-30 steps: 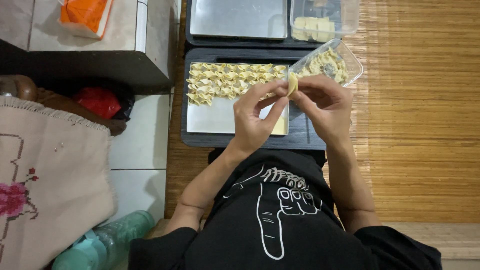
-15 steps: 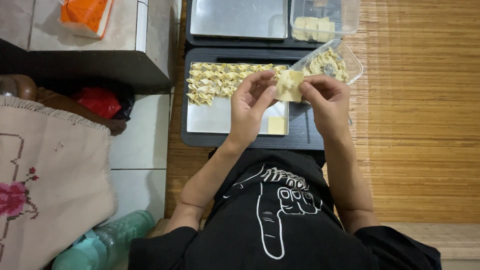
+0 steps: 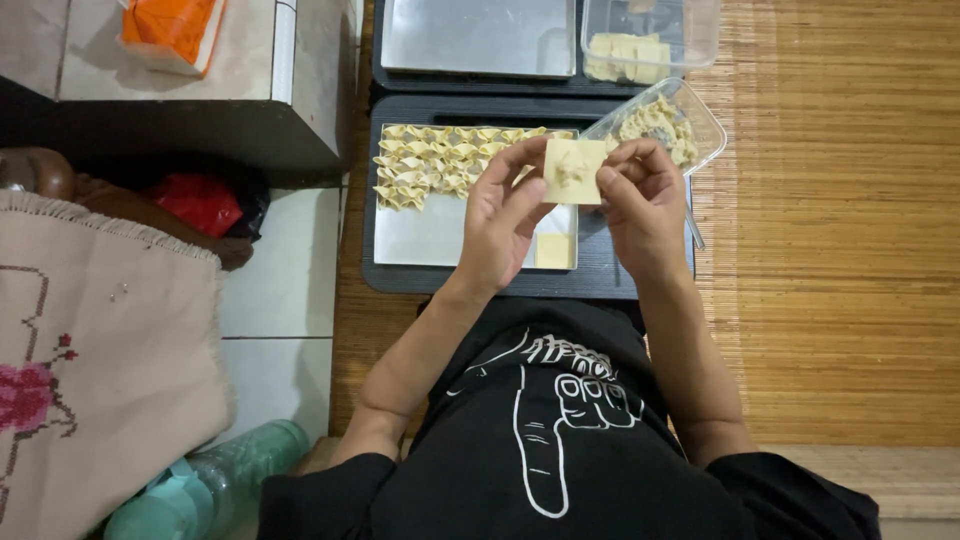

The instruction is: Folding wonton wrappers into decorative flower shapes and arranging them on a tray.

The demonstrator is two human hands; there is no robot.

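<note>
Both hands [image 3: 505, 215] [image 3: 640, 205] pinch the square dumpling wrapper [image 3: 573, 171] between them.

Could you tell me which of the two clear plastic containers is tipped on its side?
The nearer clear container, right beside the right hand, leans tilted; the far container sits upright.

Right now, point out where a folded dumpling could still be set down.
Bare metal on the near tray, below the folded dumplings and left of the left hand. The far tray looks bare. The tray's top rows are crowded.

Wrapper [image 3: 573, 171] held between both hands above tray [image 3: 480, 280]; folded dumplings [image 3: 440, 162] on tray, container [image 3: 668, 125] at right.
</note>
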